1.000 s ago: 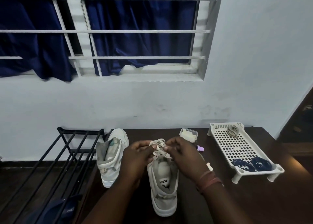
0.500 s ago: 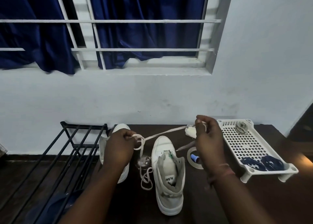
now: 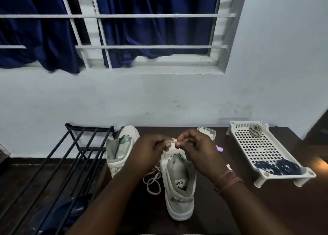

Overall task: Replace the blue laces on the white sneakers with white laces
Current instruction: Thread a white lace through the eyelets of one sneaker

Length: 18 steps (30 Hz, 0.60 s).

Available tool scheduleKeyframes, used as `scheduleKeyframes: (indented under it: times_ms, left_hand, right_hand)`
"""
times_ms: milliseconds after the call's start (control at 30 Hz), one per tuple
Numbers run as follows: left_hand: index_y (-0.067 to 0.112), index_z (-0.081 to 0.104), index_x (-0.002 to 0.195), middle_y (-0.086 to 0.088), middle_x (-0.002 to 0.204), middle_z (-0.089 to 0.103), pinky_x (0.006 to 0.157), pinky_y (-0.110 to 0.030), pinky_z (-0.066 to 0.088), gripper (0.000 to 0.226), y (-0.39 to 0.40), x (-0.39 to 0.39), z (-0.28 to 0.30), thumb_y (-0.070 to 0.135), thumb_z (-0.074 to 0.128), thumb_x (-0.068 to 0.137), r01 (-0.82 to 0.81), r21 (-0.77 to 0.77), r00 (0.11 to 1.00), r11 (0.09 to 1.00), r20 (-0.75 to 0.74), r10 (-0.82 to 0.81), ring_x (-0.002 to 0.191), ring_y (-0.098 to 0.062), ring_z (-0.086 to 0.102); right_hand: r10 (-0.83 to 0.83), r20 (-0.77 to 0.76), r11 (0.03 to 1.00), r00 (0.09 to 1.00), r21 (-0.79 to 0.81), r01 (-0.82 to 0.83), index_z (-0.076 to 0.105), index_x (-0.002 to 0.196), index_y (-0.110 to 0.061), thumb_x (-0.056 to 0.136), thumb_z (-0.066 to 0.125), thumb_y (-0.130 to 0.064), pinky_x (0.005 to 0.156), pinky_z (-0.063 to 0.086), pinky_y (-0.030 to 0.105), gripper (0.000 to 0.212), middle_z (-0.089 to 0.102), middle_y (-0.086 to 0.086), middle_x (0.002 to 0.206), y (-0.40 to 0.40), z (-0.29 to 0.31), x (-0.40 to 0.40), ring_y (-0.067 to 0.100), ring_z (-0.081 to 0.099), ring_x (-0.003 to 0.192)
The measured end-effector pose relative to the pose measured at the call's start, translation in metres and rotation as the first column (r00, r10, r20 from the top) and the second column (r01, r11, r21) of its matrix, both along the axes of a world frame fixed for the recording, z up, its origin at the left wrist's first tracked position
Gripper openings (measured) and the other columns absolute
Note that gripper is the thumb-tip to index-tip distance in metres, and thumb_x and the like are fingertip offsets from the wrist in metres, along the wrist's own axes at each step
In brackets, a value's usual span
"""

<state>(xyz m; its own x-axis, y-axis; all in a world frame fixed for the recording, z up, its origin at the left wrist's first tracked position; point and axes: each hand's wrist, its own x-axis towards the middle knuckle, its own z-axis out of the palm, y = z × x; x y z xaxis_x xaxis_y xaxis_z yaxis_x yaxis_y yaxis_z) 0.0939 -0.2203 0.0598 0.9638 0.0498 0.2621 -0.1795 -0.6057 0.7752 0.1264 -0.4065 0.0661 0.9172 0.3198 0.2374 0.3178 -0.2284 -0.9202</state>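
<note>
Your white lace (image 3: 170, 143) sits at the far end of the near sneaker (image 3: 179, 185), over the front eyelets, and both of your hands meet on it there. Your left hand (image 3: 148, 153) has its fingers curled around the lace from the left; your right hand (image 3: 198, 148) pinches it between thumb and fingertips from the right, the two hands almost touching. The slack of the lace hangs down the left side of that sneaker and lies in loose loops (image 3: 152, 181) on the dark bench (image 3: 266, 208).

This sneaker stands heel toward you, toe pointing to the wall, its tongue label reading upside down. The second sneaker (image 3: 120, 147) stands just to its left and a little farther away, open and with no lace that you can see.

To the right, well apart from the shoes, a white perforated tray (image 3: 257, 146) rests on the bench. The blue laces (image 3: 276, 169) lie bundled at its near end, and a small pale coil (image 3: 255, 130) lies at its far end. A small clear box (image 3: 206, 132) shows just beyond your right hand, with a lilac object (image 3: 219, 148) beside your wrist.

Left of the bench stands a black metal rack (image 3: 71, 156).
</note>
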Motion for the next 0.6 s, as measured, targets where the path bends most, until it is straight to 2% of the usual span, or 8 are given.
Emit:
scheduleKeyframes:
  times_ms: [67, 133, 267, 333, 433, 500, 533, 600]
  left_hand:
    - [0.030, 0.080, 0.097, 0.014, 0.078, 0.075, 0.079, -0.033, 0.058, 0.016, 0.011, 0.003, -0.001, 0.022, 0.066, 0.094, -0.189, -0.078, 0.982, 0.979, 0.011, 0.191, 0.075, -0.003, 0.071]
    - [0.031, 0.080, 0.091, 0.015, 0.073, 0.074, 0.077, -0.030, 0.055, 0.014, 0.020, 0.005, -0.002, 0.023, 0.067, 0.093, -0.281, -0.082, 0.959, 0.956, -0.055, 0.277, 0.071, -0.002, 0.070]
    - [0.029, 0.077, 0.082, 0.015, 0.074, 0.074, 0.069, -0.020, 0.049, 0.016, 0.022, 0.002, -0.009, 0.028, 0.065, 0.093, -0.404, 0.106, 0.903, 0.909, -0.114, 0.415, 0.071, 0.002, 0.066]
    - [0.032, 0.077, 0.097, 0.010, 0.091, 0.077, 0.076, -0.023, 0.049, 0.016, 0.021, 0.002, -0.013, 0.026, 0.063, 0.094, -0.427, 0.196, 0.883, 0.883, -0.121, 0.454, 0.088, -0.006, 0.069]
    - [0.032, 0.055, 0.143, 0.000, 0.139, 0.060, 0.108, -0.036, 0.044, 0.057, 0.014, 0.006, -0.016, 0.023, 0.065, 0.087, -0.266, 0.226, 0.951, 0.937, -0.098, 0.294, 0.130, -0.018, 0.054]
    - [0.037, 0.044, 0.150, 0.003, 0.147, 0.052, 0.115, -0.038, 0.037, 0.069, 0.000, 0.006, -0.014, 0.030, 0.069, 0.085, -0.030, 0.146, 0.993, 0.989, -0.105, 0.046, 0.139, -0.013, 0.044]
    - [0.038, 0.050, 0.145, 0.009, 0.141, 0.058, 0.113, -0.036, 0.039, 0.062, -0.007, 0.006, -0.013, 0.031, 0.070, 0.086, 0.074, 0.102, 0.993, 0.992, -0.102, -0.063, 0.134, -0.006, 0.049]
    - [0.037, 0.069, 0.122, 0.013, 0.110, 0.075, 0.096, -0.036, 0.053, 0.038, -0.015, 0.008, -0.016, 0.023, 0.068, 0.087, 0.157, 0.020, 0.984, 0.987, -0.091, -0.155, 0.099, 0.001, 0.069]
  right_hand:
    - [-0.048, -0.023, 0.999, 0.999, -0.025, 0.048, 0.070, 0.083, -0.019, 0.085, 0.071, -0.009, 0.064, 0.051, 0.027, 0.010, 0.070, -0.004, 0.072, -0.010, -0.006, 0.006, 0.005, 0.061, 0.064]
    - [-0.085, -0.051, 0.995, 0.995, -0.063, 0.082, 0.073, 0.083, -0.019, 0.086, 0.071, -0.010, 0.066, 0.052, 0.023, 0.010, 0.072, -0.002, 0.075, -0.016, -0.013, 0.009, 0.008, 0.064, 0.070]
    - [-0.228, -0.028, 0.960, 0.973, -0.175, 0.220, 0.074, 0.077, -0.022, 0.084, 0.071, -0.016, 0.070, 0.054, 0.032, 0.010, 0.071, -0.006, 0.069, -0.014, -0.027, 0.014, 0.010, 0.066, 0.070]
    - [-0.221, -0.027, 0.958, 0.975, -0.193, 0.212, 0.076, 0.086, -0.022, 0.087, 0.064, -0.009, 0.075, 0.055, 0.031, 0.017, 0.071, -0.009, 0.073, -0.010, -0.029, 0.012, 0.008, 0.066, 0.072]
    - [-0.107, 0.068, 0.971, 0.992, -0.206, 0.119, 0.072, 0.107, -0.019, 0.090, 0.051, 0.004, 0.080, 0.050, 0.017, 0.036, 0.071, -0.010, 0.085, -0.001, -0.025, 0.005, 0.000, 0.066, 0.081]
    - [-0.032, 0.098, 0.987, 0.995, -0.151, 0.047, 0.068, 0.105, -0.024, 0.089, 0.054, 0.005, 0.082, 0.052, 0.020, 0.036, 0.073, -0.011, 0.091, 0.005, -0.022, 0.001, -0.001, 0.068, 0.088]
    - [-0.016, 0.060, 0.995, 0.998, -0.094, 0.021, 0.065, 0.098, -0.026, 0.088, 0.059, 0.002, 0.080, 0.054, 0.023, 0.031, 0.074, -0.010, 0.088, 0.006, -0.021, 0.000, 0.000, 0.069, 0.086]
    - [-0.081, -0.005, 0.997, 0.997, -0.012, 0.081, 0.060, 0.086, -0.022, 0.083, 0.070, -0.006, 0.068, 0.053, 0.025, 0.020, 0.071, -0.010, 0.072, 0.006, -0.020, -0.001, 0.002, 0.067, 0.070]
